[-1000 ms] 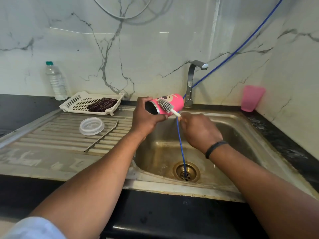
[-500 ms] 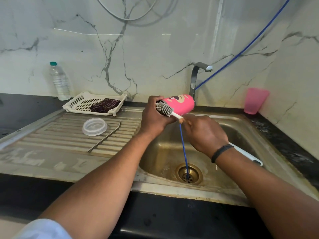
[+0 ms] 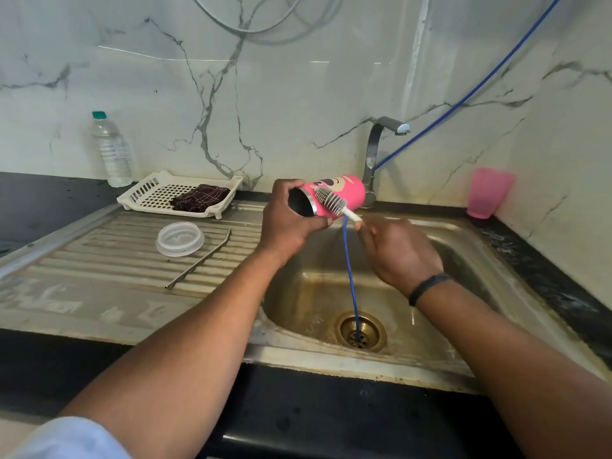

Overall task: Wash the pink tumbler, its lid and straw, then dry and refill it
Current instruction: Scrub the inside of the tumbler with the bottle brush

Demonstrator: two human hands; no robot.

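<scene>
Hands [image 3: 291, 220] [image 3: 397, 250] brush pink tumbler [image 3: 344, 190] (cartoon face, no readable writing).

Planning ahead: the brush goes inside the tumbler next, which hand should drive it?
Right. The right hand grips the bottle brush, bristles beside the rim; the left hand holds the pink tumbler.
</scene>
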